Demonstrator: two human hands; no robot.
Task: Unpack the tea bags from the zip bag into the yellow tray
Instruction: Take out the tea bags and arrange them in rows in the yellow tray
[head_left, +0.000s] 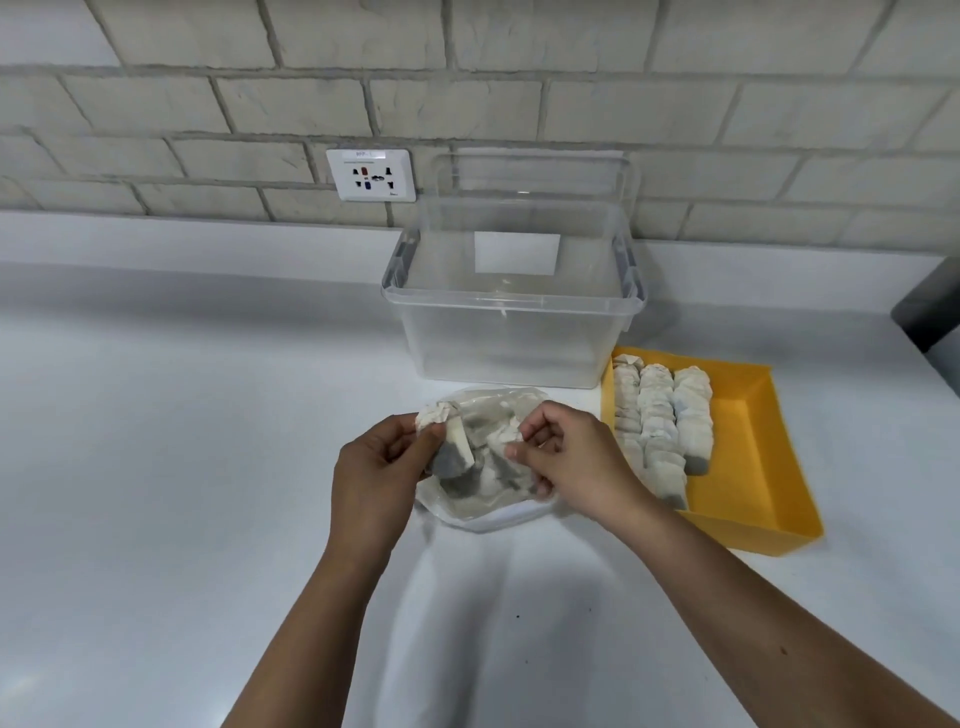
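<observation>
The white worktop (182, 467) carries a clear storage box (511, 332) (lidless), a yellow tray (753, 467) beside it, and a zip bag (488, 512).

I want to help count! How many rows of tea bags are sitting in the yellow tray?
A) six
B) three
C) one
B: the tea bags stand in three rows side by side along the left part of the yellow tray, and the right part shows bare yellow.

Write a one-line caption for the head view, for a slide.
Left hand and right hand pinch tea bags over the zip bag; the yellow tray holds three rows.
</observation>
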